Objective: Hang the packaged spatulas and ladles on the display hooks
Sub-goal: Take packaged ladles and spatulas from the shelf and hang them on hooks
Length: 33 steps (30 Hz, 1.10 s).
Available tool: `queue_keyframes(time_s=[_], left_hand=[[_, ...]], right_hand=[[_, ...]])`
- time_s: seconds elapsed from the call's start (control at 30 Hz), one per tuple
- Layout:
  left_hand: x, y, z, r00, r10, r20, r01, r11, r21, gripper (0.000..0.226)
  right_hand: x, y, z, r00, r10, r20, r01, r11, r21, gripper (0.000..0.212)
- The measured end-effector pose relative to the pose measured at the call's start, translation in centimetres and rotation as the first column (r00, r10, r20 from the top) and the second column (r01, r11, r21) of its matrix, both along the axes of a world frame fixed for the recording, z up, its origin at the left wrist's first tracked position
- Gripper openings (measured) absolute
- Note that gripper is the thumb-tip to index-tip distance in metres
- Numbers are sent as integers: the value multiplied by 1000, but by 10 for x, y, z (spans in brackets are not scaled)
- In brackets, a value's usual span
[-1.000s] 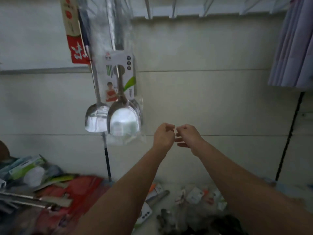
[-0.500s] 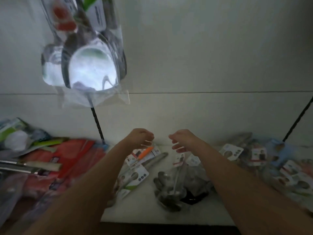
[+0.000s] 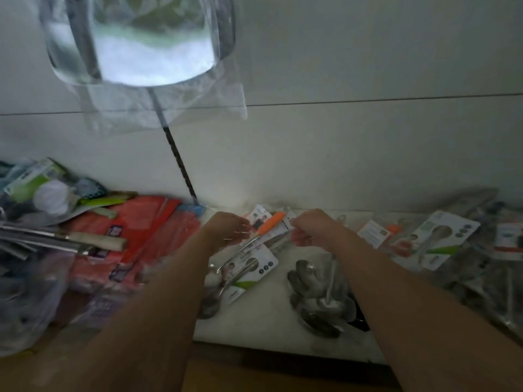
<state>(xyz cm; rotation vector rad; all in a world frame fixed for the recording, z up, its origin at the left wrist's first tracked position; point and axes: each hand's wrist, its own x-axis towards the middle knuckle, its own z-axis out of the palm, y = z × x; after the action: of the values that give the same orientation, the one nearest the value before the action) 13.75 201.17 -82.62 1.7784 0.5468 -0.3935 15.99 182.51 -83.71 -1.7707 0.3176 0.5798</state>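
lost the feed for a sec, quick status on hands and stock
Left hand and right hand loosely curled, empty, above the shelf. Packaged spatula hangs at upper left. Orange-handled tool lies under the hands. Nothing blocking.

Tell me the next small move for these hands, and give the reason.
Probably lower the left hand onto the packaged utensil with the orange handle and grip it. Both hands, the right hand too, hover over the shelf holding nothing, and that package lies nearest.
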Motion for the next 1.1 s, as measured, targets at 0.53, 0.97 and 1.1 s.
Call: queue_keyframes(time_s=[0.53,0.97,1.1], left_hand=[[-3,65,-17,975,221,-14,-221,975,-18,21],[-28,102,5,972,229,55,-233,968,92,34],[-31,104,12,966,242,94,-250,965,80,34]], right_hand=[[3,80,-16,990,115,-82,-99,980,173,7],[-9,133,-7,976,212,-49,-196,954,228,16],[-8,123,-2,979,202,-35,-191,959,210,12]])
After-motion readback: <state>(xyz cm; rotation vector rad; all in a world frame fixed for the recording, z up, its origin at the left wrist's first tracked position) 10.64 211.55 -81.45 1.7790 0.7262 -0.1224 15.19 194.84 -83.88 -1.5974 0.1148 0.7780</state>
